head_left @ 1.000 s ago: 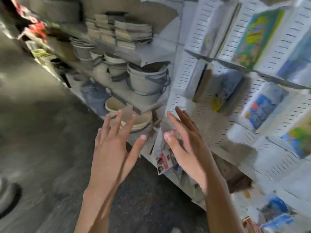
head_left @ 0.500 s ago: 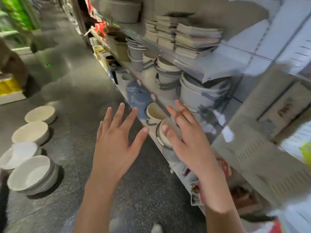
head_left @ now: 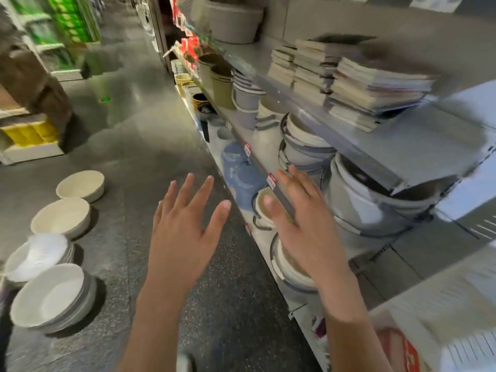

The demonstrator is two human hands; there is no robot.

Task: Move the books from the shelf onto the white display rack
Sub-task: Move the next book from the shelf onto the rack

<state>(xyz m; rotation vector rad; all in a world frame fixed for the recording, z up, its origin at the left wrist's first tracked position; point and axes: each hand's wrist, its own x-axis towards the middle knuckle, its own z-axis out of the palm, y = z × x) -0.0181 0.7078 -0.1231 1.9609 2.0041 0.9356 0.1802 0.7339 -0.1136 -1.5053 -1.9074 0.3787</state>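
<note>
Books (head_left: 375, 87) at 2 o'clock: three flat stacks on shelf (head_left: 418, 146), thin, pale page edges, blurry. Left hand (head_left: 182, 232) & right hand (head_left: 306, 226): fingers spread apart, holding nothing.

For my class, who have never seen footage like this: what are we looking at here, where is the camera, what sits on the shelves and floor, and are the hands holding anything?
There is no machine here. A person wears a camera on the head, so the single picture looks forward and down a shop aisle at that person's own two hands. The left hand and the right hand are both raised with fingers spread, and neither holds anything. On the upper shelf to the right lie stacks of books. Below them stand nested pale buckets and basins. On the floor to the left sit several shallow white bowls. A white slotted panel, probably the display rack, shows blurred at the bottom right corner.
</note>
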